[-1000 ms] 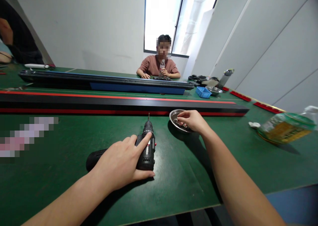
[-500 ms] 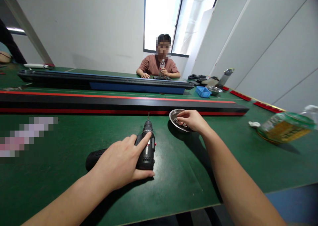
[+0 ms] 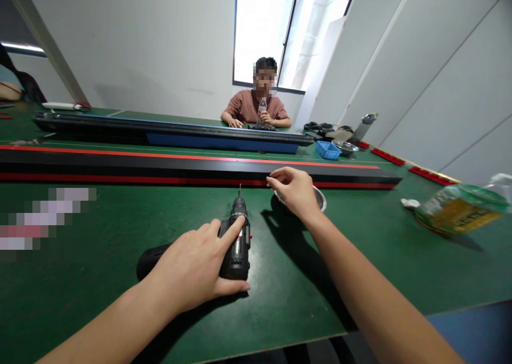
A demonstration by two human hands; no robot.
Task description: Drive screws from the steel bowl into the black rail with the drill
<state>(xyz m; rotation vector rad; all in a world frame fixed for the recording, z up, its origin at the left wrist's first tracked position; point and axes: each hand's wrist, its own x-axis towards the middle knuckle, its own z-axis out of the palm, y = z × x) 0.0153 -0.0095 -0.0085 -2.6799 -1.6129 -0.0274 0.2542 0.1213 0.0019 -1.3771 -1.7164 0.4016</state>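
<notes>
My left hand (image 3: pixel 196 257) is wrapped over a black cordless drill (image 3: pixel 237 254), which lies on its side on the green table. The index finger stretches along the drill's body, and its thin bit points toward the long black bar with red edges (image 3: pixel 192 166). Above the near rim of a small metal bowl (image 3: pixel 321 197), my right hand (image 3: pixel 294 190) is closed in a pinch. A tiny thing may be at its fingertips, too small to name. The hand hides most of the bowl and what lies in it.
Behind the bar lies a long black and blue piece (image 3: pixel 220 140). A blue basket (image 3: pixel 328 150) and another metal bowl (image 3: pixel 346 148) stand at the back right. At right is a labelled plastic jar (image 3: pixel 460 209). Across the table sits a person (image 3: pixel 256 108) holding a bottle.
My right hand has come up out of the bowl and moved a little left toward the bar, still pinched. My left hand has stayed on the drill.
</notes>
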